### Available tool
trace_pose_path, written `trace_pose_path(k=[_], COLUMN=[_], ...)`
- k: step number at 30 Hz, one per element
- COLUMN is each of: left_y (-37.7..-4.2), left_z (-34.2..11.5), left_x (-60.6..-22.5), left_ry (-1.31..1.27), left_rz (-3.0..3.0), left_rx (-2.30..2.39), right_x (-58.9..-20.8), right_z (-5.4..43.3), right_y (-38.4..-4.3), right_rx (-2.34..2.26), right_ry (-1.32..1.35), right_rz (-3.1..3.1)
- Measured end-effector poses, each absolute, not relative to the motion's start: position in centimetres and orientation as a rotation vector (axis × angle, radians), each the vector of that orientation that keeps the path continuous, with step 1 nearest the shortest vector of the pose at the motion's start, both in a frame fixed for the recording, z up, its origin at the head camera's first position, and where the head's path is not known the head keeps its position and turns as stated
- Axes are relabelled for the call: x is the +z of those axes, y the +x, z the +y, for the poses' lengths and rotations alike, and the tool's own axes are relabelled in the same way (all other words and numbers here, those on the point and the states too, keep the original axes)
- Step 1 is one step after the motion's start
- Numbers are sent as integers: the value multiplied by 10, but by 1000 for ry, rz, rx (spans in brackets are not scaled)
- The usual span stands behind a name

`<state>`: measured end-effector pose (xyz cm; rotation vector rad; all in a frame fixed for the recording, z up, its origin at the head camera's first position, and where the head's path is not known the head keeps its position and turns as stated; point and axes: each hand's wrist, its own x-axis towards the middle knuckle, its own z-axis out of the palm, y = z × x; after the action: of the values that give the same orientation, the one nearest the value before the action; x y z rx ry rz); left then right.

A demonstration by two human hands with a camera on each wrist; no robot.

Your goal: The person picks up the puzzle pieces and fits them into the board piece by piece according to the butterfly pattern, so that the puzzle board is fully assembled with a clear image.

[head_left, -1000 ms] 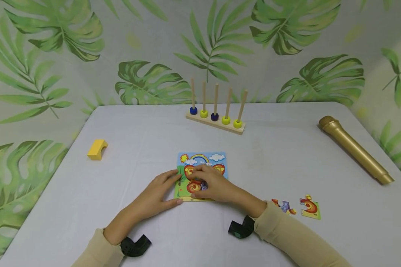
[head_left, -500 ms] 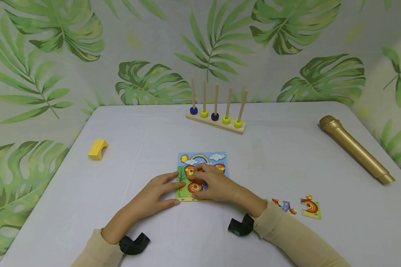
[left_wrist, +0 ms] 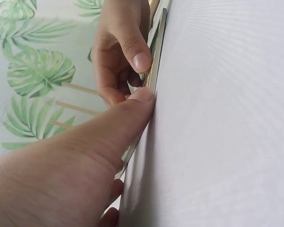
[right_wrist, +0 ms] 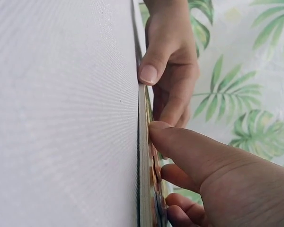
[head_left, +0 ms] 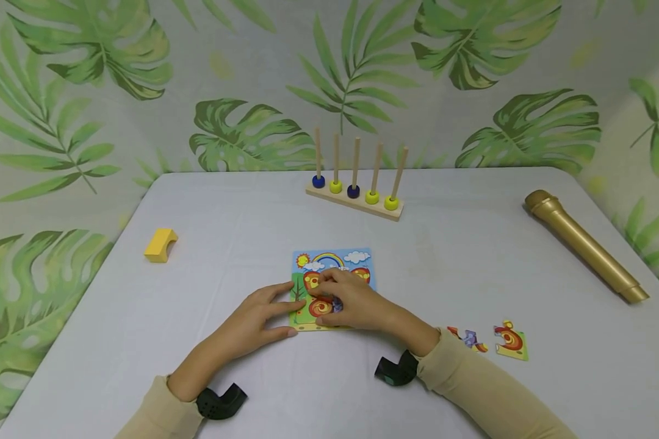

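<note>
A colourful wooden jigsaw puzzle board (head_left: 335, 259), with a sun, a rainbow and clouds along its top, lies flat on the white table. My right hand (head_left: 357, 305) is bent over it and pinches a puzzle piece (head_left: 320, 308) with a red-orange swirl between thumb and fingers, over the lower left part of the board. In the right wrist view that thumb (right_wrist: 168, 132) presses at the piece's near edge. My left hand (head_left: 258, 317) rests against the board's left side, fingers extended onto it and the thumb (left_wrist: 142, 94) at its near edge. My right hand hides the board's lower right.
Two loose puzzle pieces lie to the right: a swirl piece (head_left: 509, 341) and a purple-and-red piece (head_left: 468, 339) partly behind the right sleeve. Further off stand a peg rack (head_left: 357, 201) with beads, a yellow arch block (head_left: 162, 246) and a gold microphone (head_left: 584, 244).
My left index and middle fingers have slid slightly further onto the board, and the thumb has drawn back a little to the left. The board has shifted very slightly; my right hand stays nearly still.
</note>
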<state>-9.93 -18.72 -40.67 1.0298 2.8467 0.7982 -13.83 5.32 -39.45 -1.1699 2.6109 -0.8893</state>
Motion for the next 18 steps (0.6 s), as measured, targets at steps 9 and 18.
trace_pose_path(k=[9,18], left_y=[-99,-100], left_z=[-190,-189], left_x=[-410,-411], left_ry=[983,1013], left_rz=[2840,2836], left_rx=[828,857], right_x=[-386,-353], right_z=[55,86], right_y=[-138,-131], right_rx=[-994,-1355], right_ry=[-1036,-991], right_rz=[2482,2495])
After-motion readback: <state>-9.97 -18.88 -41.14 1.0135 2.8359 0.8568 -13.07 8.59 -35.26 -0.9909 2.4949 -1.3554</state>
